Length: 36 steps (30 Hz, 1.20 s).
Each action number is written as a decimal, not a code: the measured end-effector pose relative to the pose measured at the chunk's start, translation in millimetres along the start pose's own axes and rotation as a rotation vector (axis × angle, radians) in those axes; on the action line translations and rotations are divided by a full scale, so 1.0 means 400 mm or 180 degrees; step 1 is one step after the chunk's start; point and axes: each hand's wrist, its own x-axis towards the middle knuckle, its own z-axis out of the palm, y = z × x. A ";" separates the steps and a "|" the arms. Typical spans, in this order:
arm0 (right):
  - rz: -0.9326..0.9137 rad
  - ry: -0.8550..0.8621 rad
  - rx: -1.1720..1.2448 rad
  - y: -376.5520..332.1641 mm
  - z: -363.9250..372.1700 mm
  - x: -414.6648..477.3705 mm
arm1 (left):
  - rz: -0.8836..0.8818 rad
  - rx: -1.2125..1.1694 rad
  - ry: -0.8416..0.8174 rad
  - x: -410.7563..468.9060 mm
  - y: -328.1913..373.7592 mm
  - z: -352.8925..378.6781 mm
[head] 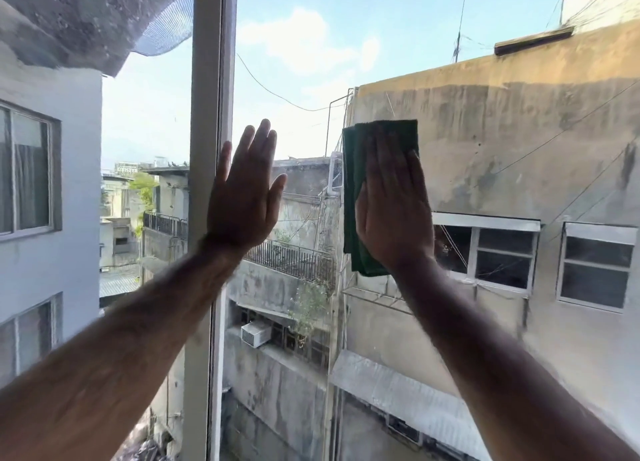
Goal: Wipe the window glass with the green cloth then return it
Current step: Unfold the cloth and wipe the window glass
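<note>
The window glass (485,322) fills the view to the right of a white upright frame bar (207,114). A folded dark green cloth (351,169) lies flat against the glass at mid height. My right hand (394,204) presses on the cloth with a flat palm and straight fingers, covering most of it. My left hand (244,190) rests flat on the glass just right of the frame bar, fingers spread and pointing up, holding nothing. The two hands are about a hand's width apart.
A second pane (104,183) sits left of the frame bar. Through the glass I see concrete buildings, a balcony railing (291,261), wires and sky. No sill or ledge is in view.
</note>
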 end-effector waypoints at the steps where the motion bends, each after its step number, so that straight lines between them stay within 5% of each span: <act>1: -0.0188 -0.0132 -0.0059 -0.025 0.009 -0.035 | -0.0002 0.0022 0.0021 0.000 0.000 -0.001; 8: -0.2770 -0.1018 -0.0160 0.029 -0.014 -0.071 | 0.0021 0.0039 0.0007 -0.004 0.008 -0.013; 15: -0.0812 0.0299 -0.0043 0.043 -0.001 0.105 | 0.0000 0.0005 -0.0006 0.001 0.008 -0.013; 17: -0.0489 0.0108 -0.0023 -0.044 0.010 0.033 | 0.0005 0.0059 -0.0009 0.001 0.003 -0.012; 21: -0.2084 -0.0922 -0.0105 -0.095 0.018 -0.149 | 0.0074 0.0053 -0.0071 0.001 0.002 -0.017; 25: -0.2541 -0.0917 -0.0100 0.008 -0.013 -0.129 | 0.0096 -0.0013 -0.0022 -0.005 -0.001 -0.017; 28: -0.1769 -0.0402 -0.0470 0.085 -0.014 -0.057 | 0.0088 0.0021 -0.0014 -0.004 0.002 -0.015; 31: -0.0143 0.0635 -0.0217 0.170 -0.034 0.011 | 0.0085 0.0066 -0.0021 -0.003 0.001 -0.013; 34: 0.0850 0.0717 -0.0064 0.169 -0.049 0.034 | 0.0071 0.0069 -0.0036 -0.001 0.002 -0.013; 36: 0.0804 0.0522 -0.0042 0.131 -0.033 -0.018 | 0.0049 0.0078 -0.0047 0.000 0.004 -0.014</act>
